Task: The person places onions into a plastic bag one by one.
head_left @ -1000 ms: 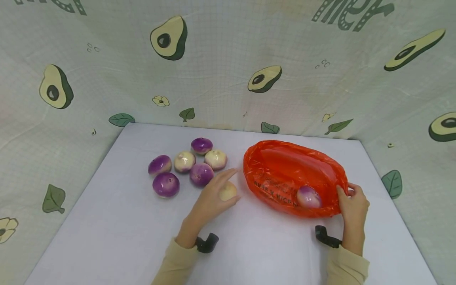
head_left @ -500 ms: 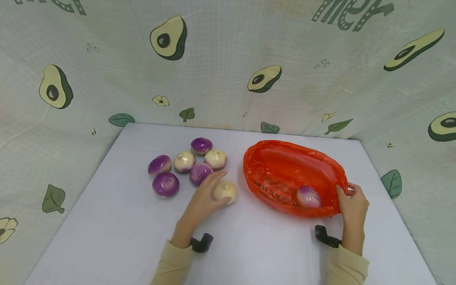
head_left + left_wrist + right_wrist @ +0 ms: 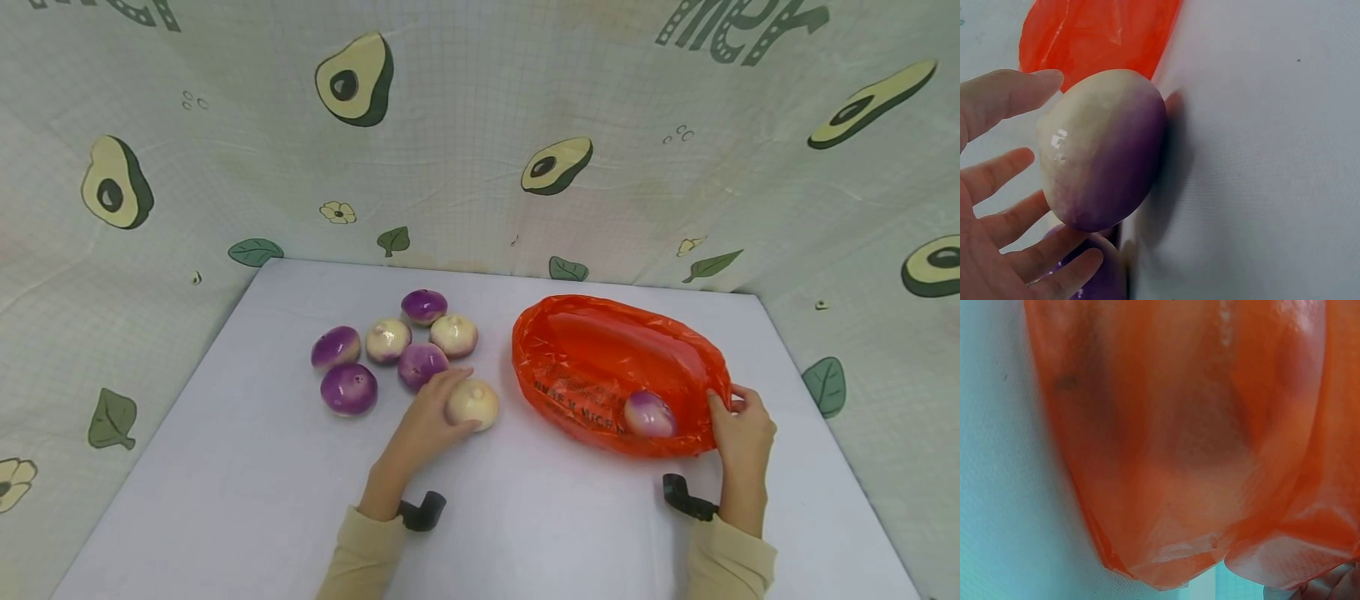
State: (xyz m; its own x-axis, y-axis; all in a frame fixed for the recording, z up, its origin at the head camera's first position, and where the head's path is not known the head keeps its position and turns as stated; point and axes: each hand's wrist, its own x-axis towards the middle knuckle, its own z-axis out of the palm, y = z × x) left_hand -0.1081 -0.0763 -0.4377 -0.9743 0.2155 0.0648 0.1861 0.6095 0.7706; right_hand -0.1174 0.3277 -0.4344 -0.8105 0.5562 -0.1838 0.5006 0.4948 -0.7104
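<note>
In the head view my left hand (image 3: 429, 419) is at the near left side of a pale turnip (image 3: 472, 404) on the table. Thumb and spread fingers lie around its side. The left wrist view shows this glossy white-and-purple turnip (image 3: 1104, 150) with rather straight fingers (image 3: 997, 175) beside it; firm contact cannot be made out. My right hand (image 3: 742, 433) pinches the right rim of a red plastic bag (image 3: 570, 408), whose mouth gapes wide. One turnip (image 3: 650, 414) lies inside it. Red film fills most of the right wrist view, with only a few fingers (image 3: 1329, 586) visible low at the right.
Several more turnips are grouped left of the bag, among them a purple one (image 3: 423, 367) close to my left fingers and another purple one (image 3: 349, 389) further left. All rest on a white table (image 3: 562, 533). A cloth with printed avocados (image 3: 465, 225) hangs behind.
My left hand has drawn back slightly to the left and toward me, and more of the pale turnip shows. The right hand and the bag have stayed put.
</note>
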